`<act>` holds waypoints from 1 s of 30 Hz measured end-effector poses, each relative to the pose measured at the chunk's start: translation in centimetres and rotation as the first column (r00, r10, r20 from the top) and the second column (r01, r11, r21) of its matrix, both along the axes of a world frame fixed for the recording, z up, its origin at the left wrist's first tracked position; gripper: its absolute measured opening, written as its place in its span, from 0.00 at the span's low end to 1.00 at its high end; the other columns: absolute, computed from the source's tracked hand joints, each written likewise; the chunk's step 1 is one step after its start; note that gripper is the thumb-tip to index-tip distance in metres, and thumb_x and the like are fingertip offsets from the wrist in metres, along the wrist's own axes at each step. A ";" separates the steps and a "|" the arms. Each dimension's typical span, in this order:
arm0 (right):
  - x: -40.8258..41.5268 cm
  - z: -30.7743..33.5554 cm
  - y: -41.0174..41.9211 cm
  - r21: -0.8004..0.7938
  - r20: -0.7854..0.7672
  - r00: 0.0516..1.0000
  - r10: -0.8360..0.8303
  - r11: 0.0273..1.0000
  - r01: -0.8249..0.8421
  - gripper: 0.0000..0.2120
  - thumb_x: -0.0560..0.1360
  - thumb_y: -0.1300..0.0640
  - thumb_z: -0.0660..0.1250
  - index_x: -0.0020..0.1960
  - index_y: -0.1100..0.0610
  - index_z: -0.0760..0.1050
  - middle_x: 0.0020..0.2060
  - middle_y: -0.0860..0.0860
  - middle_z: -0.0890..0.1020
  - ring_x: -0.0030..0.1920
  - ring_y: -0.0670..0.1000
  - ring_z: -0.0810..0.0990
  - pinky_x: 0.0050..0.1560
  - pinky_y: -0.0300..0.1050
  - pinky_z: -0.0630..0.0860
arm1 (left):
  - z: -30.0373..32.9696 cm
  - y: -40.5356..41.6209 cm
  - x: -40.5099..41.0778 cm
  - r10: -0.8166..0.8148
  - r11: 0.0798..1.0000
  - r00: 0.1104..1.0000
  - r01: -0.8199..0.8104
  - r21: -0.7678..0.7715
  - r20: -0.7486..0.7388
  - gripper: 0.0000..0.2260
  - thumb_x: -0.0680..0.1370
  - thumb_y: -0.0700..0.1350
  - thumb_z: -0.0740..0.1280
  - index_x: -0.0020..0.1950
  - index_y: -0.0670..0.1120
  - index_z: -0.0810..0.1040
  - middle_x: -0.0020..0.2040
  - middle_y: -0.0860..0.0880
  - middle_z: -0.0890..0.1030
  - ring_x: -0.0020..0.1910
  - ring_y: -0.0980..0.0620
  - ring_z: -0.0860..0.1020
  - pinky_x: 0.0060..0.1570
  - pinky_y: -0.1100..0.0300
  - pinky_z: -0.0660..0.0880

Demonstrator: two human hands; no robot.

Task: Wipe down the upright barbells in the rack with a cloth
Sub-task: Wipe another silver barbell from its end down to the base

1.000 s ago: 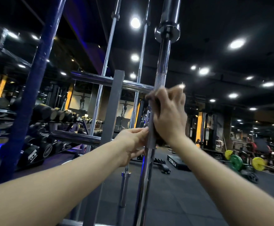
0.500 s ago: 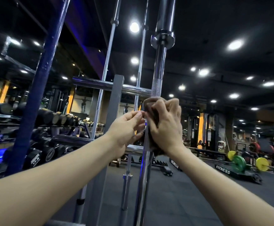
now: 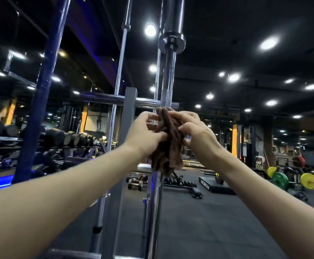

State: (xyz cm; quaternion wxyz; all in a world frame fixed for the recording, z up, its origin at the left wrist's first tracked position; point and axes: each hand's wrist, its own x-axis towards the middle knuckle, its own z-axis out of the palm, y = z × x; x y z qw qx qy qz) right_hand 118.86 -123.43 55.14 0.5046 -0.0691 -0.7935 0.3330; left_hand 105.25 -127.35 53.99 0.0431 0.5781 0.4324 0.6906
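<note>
Both my hands are up on the brown cloth point(image 3: 166, 143), which is bunched around the nearest upright barbell point(image 3: 168, 75). My left hand point(image 3: 143, 134) pinches the cloth's left folds, and my right hand point(image 3: 195, 132) has its fingers curled into the right side — both closed on fabric, neither one on bare steel as far as I can tell. The cloth's tail hangs loose below my palms.

What worries me is that loose bunching. If I slide now without wrapping it snugly, I think the cloth will skate over the knurled stretch just above it and miss half the shaft, or the tail could snag. The bar also stands free against the rack's horizontal rail point(image 3: 104, 99); a hard sideways tug might rock it off that rest, so I'd keep the force along the shaft.

Upward, the run is short: the collar point(image 3: 171, 43) sits well above my hands and would stop the cloth. Downward the shaft looks clear to the bottom of the view. To the left it is tight — the grey rack post point(image 3: 129, 116) is just beside my left hand, with two more thin bars point(image 3: 120, 58) behind it. To the right there is open floor, the bench point(image 3: 182, 184) and coloured plates point(image 3: 279, 179) well apart from me.
</note>
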 end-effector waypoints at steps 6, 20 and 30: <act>-0.3 0.5 1.4 0.506 -0.028 0.854 -0.519 0.730 0.460 0.26 0.73 0.63 0.70 0.69 0.51 0.72 0.53 0.48 0.67 0.49 0.41 0.71 0.60 0.37 0.70 | 3.5 -1.4 -1.1 0.016 1.000 0.984 -0.011 -0.027 0.177 0.14 0.74 0.29 0.65 0.42 0.49 0.76 0.41 0.50 0.77 0.40 0.51 0.76 0.35 0.63 0.75; 0.9 3.7 2.7 0.142 -0.144 0.934 -0.327 0.927 0.347 0.06 0.77 0.59 0.67 0.44 0.57 0.83 0.33 0.51 0.81 0.28 0.41 0.76 0.28 0.35 0.72 | -0.2 2.1 5.0 0.419 0.905 0.904 -0.423 -0.046 -0.086 0.26 0.80 0.57 0.56 0.73 0.48 0.53 0.73 0.47 0.56 0.69 0.43 0.66 0.69 0.40 0.59; -0.9 8.2 5.1 -0.004 -0.189 0.929 -0.318 0.946 0.323 0.09 0.78 0.54 0.66 0.39 0.52 0.76 0.37 0.51 0.79 0.35 0.46 0.73 0.45 0.46 0.75 | 1.4 4.6 3.1 0.661 0.720 0.561 -0.662 0.209 -0.499 0.34 0.78 0.63 0.51 0.74 0.41 0.52 0.67 0.41 0.59 0.61 0.39 0.67 0.49 0.45 0.75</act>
